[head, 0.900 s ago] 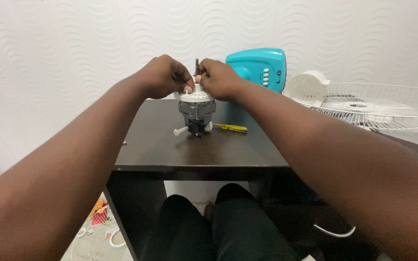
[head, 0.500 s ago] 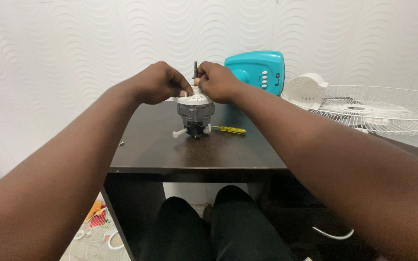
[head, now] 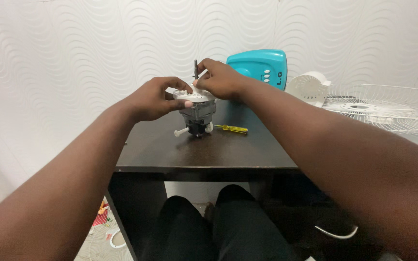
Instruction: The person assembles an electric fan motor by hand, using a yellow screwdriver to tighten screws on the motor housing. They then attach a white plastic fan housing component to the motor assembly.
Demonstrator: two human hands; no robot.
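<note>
STEP: seating white cover on fan motor | left hand grips cover rim | right hand pinches at shaft | NEXT: likely needs cover held level.

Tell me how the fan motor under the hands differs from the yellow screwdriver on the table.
The fan motor stands upright, grey with a white cap; the yellow screwdriver lies flat, slim. The left hand and right hand touch the motor; the screwdriver lies untouched. Both rest on the dark table.
</note>
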